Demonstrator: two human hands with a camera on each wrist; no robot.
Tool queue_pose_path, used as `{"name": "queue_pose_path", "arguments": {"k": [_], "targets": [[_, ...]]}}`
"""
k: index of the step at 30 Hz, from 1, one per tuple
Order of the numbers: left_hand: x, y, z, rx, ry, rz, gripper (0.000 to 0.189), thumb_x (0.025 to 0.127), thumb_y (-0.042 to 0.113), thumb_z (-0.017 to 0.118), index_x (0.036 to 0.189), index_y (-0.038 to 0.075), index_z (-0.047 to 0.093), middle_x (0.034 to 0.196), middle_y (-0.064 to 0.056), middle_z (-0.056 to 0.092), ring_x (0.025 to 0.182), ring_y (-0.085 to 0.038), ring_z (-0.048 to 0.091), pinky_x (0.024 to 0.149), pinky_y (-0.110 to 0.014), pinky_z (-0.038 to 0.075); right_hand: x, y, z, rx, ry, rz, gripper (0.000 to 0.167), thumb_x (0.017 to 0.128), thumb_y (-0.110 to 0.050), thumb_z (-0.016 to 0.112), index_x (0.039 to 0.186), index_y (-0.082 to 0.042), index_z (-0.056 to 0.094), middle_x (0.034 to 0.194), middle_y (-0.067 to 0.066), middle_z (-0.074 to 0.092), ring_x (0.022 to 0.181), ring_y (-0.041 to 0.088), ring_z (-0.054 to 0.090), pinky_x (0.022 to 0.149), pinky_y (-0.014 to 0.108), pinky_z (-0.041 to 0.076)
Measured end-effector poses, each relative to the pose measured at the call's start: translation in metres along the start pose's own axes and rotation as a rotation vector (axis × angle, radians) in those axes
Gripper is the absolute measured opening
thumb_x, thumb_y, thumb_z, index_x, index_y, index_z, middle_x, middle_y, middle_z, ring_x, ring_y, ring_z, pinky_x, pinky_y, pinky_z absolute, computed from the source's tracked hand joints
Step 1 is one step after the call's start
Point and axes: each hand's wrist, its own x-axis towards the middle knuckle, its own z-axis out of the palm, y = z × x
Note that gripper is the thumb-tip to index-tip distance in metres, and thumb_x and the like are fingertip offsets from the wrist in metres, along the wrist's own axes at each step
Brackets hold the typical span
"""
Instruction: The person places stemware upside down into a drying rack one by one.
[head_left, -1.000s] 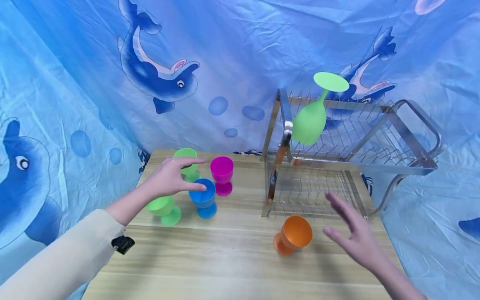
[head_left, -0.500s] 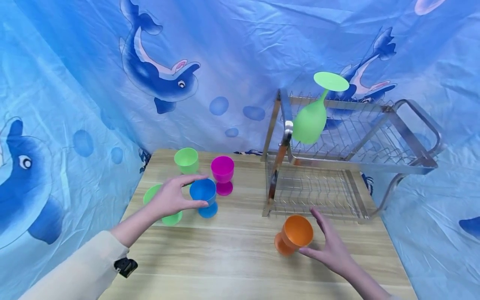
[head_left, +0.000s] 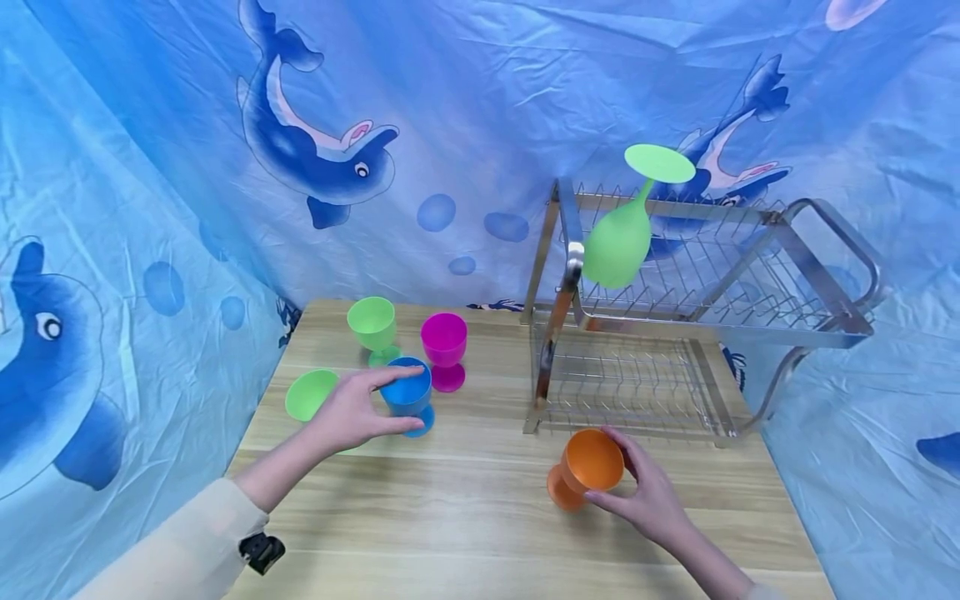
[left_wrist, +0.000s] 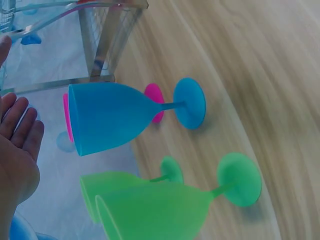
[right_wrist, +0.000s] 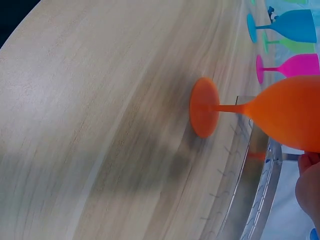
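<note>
My right hand (head_left: 648, 496) has its thumb and fingers round the bowl of an orange goblet (head_left: 588, 462), which stands on the wooden table. In the right wrist view, fingertips (right_wrist: 306, 162) meet the underside of the bowl at the frame's edge. My left hand (head_left: 348, 412) is held with thumb and index finger spread about a blue goblet (head_left: 405, 402). From the left wrist view, that hand's fingers (left_wrist: 20, 122) are straight and apart from the blue goblet's rim. Close by stand a magenta goblet (head_left: 444, 340) and two green goblets, one behind (head_left: 372, 323) and one partly hidden by my left hand (head_left: 309, 396).
A two-tier metal dish rack (head_left: 551, 342) stands at the back right of the table (head_left: 465, 517). On its upper tier a green goblet (head_left: 621, 242) leans upside down. A blue dolphin-print curtain (head_left: 480, 125) surrounds the table.
My right hand has moved left and closed round the orange goblet's bowl. My left hand has come lower and nearer, its thumb and index finger now about the blue goblet. The goblets have stayed put.
</note>
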Motion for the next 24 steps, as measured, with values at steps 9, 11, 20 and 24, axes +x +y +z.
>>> {"name": "queue_pose_path", "arguments": {"k": [9,11,20,24], "targets": [[-0.005,0.002,0.011,0.000,-0.018,-0.005,0.073,0.079,0.048,0.095,0.143,0.022,0.070,0.145,-0.004,0.068,0.135,-0.034,0.063,0.105,-0.058,0.056,0.009,-0.014,-0.001,0.127,0.030,-0.035,0.087,0.078,-0.012,0.098,0.152,-0.004,0.051,0.149,0.015,0.060,0.130,0.012,0.060,0.106,0.010,0.045],[-0.007,0.003,0.014,0.002,-0.021,-0.008,0.073,0.079,0.048,0.095,0.143,0.024,0.070,0.145,-0.003,0.068,0.134,-0.034,0.064,0.103,-0.058,0.057,0.011,-0.021,-0.004,0.171,0.029,-0.057,0.088,0.078,-0.006,0.096,0.152,-0.003,0.050,0.149,0.016,0.059,0.129,0.004,0.058,0.106,0.011,0.046],[-0.005,0.012,0.040,-0.096,-0.059,-0.019,0.074,0.079,0.043,0.096,0.145,0.025,0.069,0.146,0.002,0.068,0.136,-0.032,0.062,0.107,-0.059,0.054,0.023,-0.056,-0.016,0.354,0.037,-0.133,0.087,0.079,0.014,0.087,0.155,0.000,0.046,0.149,0.020,0.054,0.131,0.006,0.058,0.110,0.015,0.046],[0.001,0.015,0.058,-0.111,-0.067,0.034,0.075,0.079,0.042,0.096,0.144,0.018,0.069,0.143,0.002,0.070,0.132,-0.028,0.065,0.107,-0.054,0.056,0.028,-0.073,-0.016,0.421,0.032,-0.163,0.088,0.079,0.018,0.084,0.155,0.002,0.045,0.149,0.014,0.055,0.131,0.009,0.059,0.110,0.017,0.047]]}}
